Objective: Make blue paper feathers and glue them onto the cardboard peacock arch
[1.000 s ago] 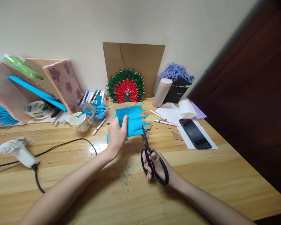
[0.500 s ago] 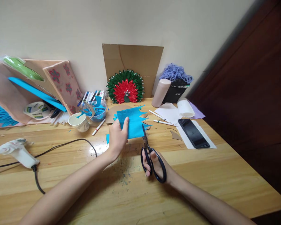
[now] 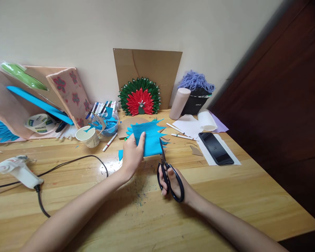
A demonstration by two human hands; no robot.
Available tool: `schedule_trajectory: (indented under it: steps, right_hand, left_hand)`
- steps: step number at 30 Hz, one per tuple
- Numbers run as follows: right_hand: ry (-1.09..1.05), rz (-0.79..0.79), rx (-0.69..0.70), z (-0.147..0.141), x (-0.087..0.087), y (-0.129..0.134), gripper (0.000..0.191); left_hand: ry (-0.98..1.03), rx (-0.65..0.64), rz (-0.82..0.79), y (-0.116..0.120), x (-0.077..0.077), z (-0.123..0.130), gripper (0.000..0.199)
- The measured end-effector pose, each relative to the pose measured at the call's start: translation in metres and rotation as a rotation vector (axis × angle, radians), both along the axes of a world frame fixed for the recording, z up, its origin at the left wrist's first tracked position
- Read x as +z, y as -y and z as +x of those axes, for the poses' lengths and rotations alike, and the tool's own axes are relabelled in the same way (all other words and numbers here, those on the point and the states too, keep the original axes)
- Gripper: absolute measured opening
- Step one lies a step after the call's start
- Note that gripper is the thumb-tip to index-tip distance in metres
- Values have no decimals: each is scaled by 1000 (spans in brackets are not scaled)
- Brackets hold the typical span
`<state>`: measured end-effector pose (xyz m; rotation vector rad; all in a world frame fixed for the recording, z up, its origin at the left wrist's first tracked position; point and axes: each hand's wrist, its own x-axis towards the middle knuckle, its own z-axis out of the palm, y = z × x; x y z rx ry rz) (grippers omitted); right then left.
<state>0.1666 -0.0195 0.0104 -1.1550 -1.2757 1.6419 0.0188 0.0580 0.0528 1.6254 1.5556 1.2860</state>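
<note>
My left hand (image 3: 132, 154) pinches a sheet of blue crepe paper (image 3: 152, 140), thumb on top, above the table. The sheet's right edge is cut into jagged points. In my right hand (image 3: 170, 182) is a pair of black-handled scissors (image 3: 162, 156), with fingers through the loops. Its blades point up and meet the sheet at its lower right edge. Behind the sheet lies a round piece of brown cardboard (image 3: 123, 125), partly covered. A small blue scrap (image 3: 120, 154) shows just left of my left hand.
A white glue gun (image 3: 18, 170) with its cord lies at left. Behind it are a paper cup (image 3: 87, 137) and a tub of blue scraps (image 3: 110, 128). A red and green peacock craft (image 3: 140, 98) leans on cardboard (image 3: 149, 63). At right lies a phone (image 3: 215, 148) on white paper.
The scissor handles have drawn closer together and the blades sit against the sheet's lower right edge. My left hand keeps its grip on the sheet. The whole view has shifted slightly.
</note>
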Motion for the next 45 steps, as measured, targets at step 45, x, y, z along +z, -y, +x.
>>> schedule_trajectory:
  steps: [45]
  right_hand:
    - [-12, -80, -149, 0, -13, -11, 69]
  left_hand:
    - [92, -158, -113, 6, -10, 10, 31]
